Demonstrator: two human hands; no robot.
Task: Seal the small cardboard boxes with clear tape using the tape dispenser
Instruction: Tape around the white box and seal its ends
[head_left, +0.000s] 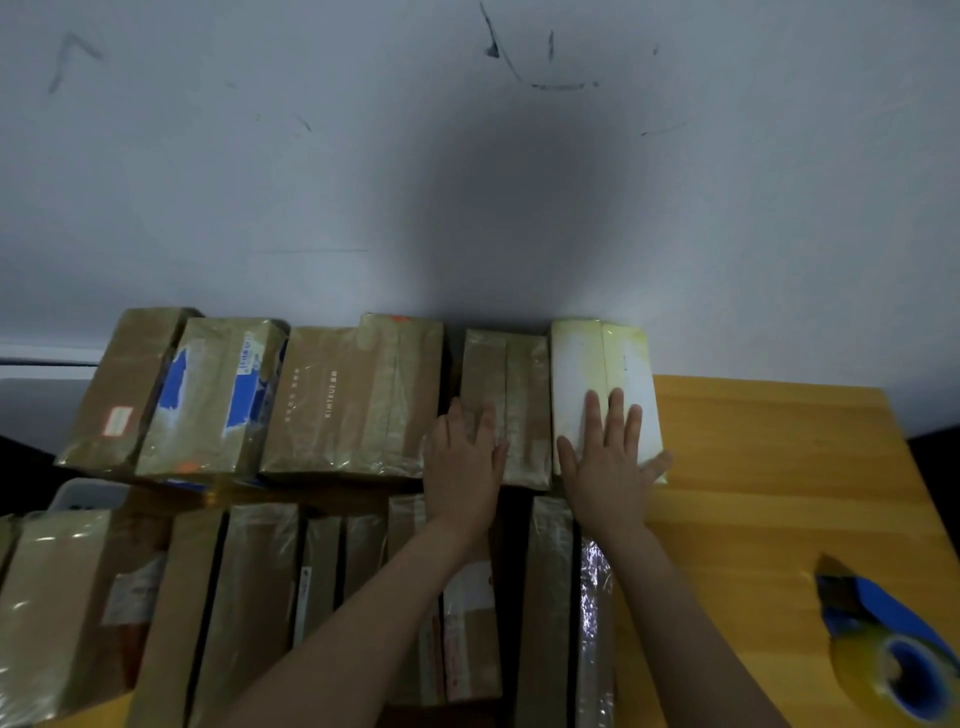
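Both palms flat on boxes (524, 374), fingers straight, gripping nothing: left hand (462, 462), right hand (610, 462); dispenser (883, 644) sits lower right, nearer right hand.

Left hand (462, 457), right hand (608, 457) flat, fingers straight, forearms extended.

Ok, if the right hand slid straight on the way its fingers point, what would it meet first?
The right hand lies flat on the white box, fingers toward the wall. The box top ahead looks bare, so it would probably meet the wall first, though depth there is unclear.
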